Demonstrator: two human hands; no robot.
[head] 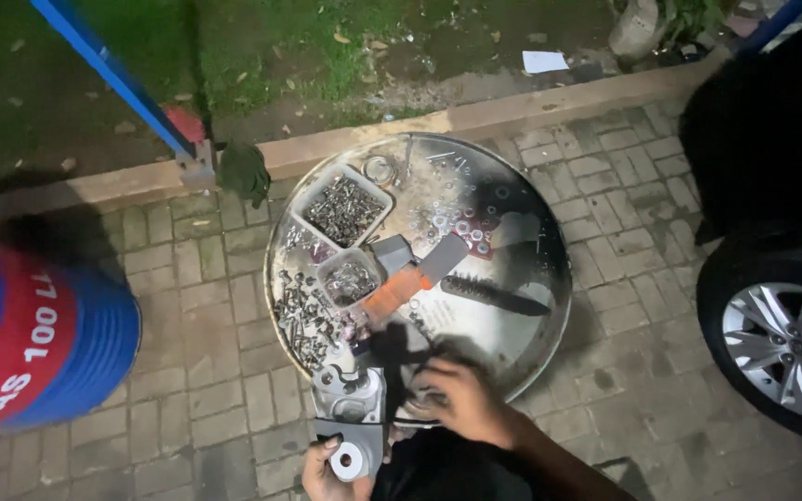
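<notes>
A large round metal tray point(549, 278) lies on the brick paving, full of loose bolts, nuts and washers. At the tray's near edge my left hand point(327, 468) holds a grey metal part point(353, 436) with a round white hole. My right hand point(461, 401) rests on the tray's near rim, fingers curled over a dark black piece point(394, 357); what it grips is blurred. An orange-handled tool point(399, 286) and a black bristle brush point(494, 295) lie in the tray's middle.
Two small clear boxes of screws point(345, 211) sit in the tray's left half. A blue and red drum point(34, 339) lies at the left. A car wheel point(786, 348) stands at the right. A curb point(512, 116) and grass lie beyond, with a blue metal post point(113, 79).
</notes>
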